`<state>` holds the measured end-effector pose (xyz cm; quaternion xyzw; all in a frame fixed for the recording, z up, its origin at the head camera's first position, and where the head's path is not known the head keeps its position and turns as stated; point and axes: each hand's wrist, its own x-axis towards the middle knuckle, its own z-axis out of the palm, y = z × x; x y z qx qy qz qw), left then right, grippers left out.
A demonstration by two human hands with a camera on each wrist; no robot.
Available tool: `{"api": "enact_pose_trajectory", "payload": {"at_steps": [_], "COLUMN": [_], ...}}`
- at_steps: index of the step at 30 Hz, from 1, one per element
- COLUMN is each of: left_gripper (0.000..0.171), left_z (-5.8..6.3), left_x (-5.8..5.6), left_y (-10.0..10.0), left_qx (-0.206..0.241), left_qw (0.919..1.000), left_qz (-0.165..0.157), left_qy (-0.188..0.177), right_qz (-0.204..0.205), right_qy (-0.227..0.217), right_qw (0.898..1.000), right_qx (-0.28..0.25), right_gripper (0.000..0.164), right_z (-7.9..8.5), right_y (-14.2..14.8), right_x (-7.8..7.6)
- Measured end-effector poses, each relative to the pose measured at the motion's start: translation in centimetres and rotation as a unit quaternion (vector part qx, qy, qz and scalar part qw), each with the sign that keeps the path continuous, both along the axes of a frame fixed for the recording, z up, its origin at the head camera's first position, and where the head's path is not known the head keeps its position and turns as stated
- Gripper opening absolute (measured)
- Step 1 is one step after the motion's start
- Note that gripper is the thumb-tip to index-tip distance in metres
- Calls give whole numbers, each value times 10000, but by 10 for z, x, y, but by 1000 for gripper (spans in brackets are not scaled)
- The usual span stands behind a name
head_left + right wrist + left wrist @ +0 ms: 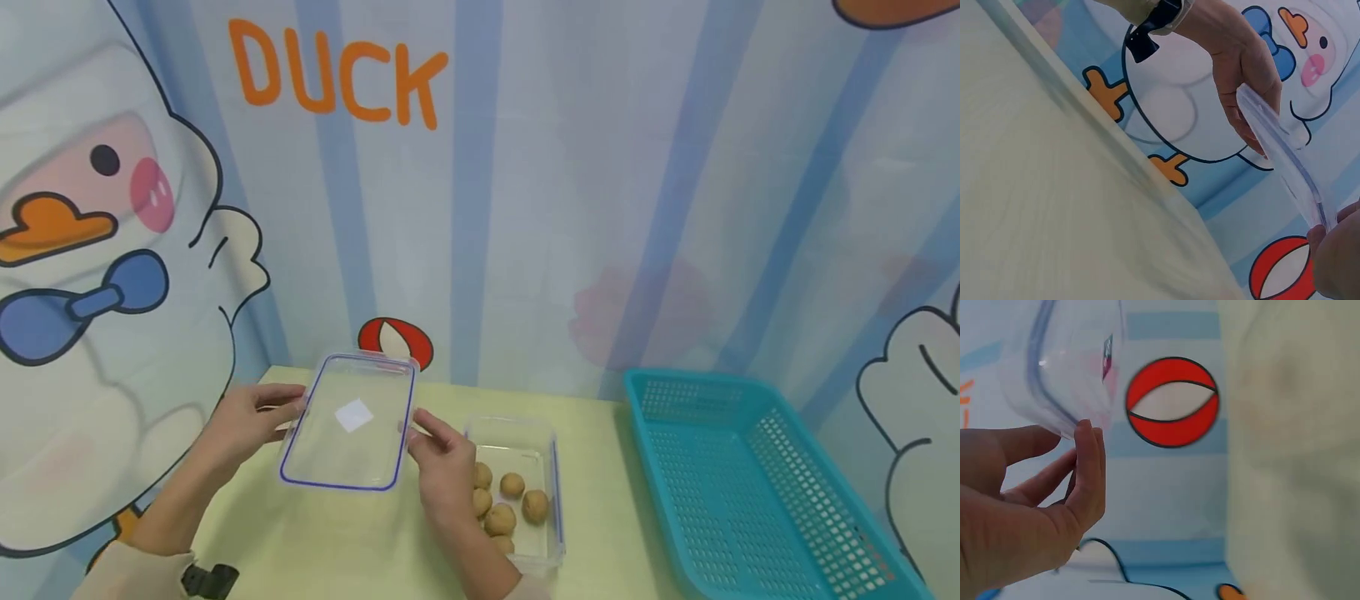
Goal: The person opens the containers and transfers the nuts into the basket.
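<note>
A clear plastic lid [322, 454] with a blue seal and a white square label is held up above the table. My left hand [243, 425] pinches its left edge between thumb and fingers; the left wrist view shows this hand [1035, 506] at the lid's [1063, 356] rim. On the opposite edge, my right hand [447, 475] grips with thumb and fingertips. The right wrist view shows the lid [1285, 156] tilted, edge-on between both hands. Beside my right forearm sits a clear plastic box [557, 492] without a cover, holding several walnuts [499, 520]. My right hand and forearm hide part of its left side.
A turquoise plastic basket [660, 492] stands on the right of the pale yellow table [600, 467]. Behind the table hangs a blue-and-white striped curtain [540, 208] with duck pictures.
</note>
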<state>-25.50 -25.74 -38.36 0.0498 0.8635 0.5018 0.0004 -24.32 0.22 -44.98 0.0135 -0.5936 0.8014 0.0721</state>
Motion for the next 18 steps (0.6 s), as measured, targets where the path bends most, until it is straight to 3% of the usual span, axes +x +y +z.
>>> {"api": "enact_pose_trajectory", "payload": {"at_steps": [3,10,18], "left_gripper": [51,59,52], "left_z": [-15,-44,-63], "left_x": [-6,-8,-14], "left_y": [-19,-56,-61], "left_qx": [348,1076,664], "left_qw": [9978,9820,9806], "left_qz": [-135,-157,147], "left_qy": [-544,-1541,-1838], "right_qz": [169,230,-276], "right_qy": [-82,-670,-986], "right_qw": [9998,9964,9947], "right_qx": [-77,-465,45], "right_gripper": [32,35,30], "right_z": [-11,-34,-55], "right_y": [-11,-40,-55], "right_x": [2,12,10]}}
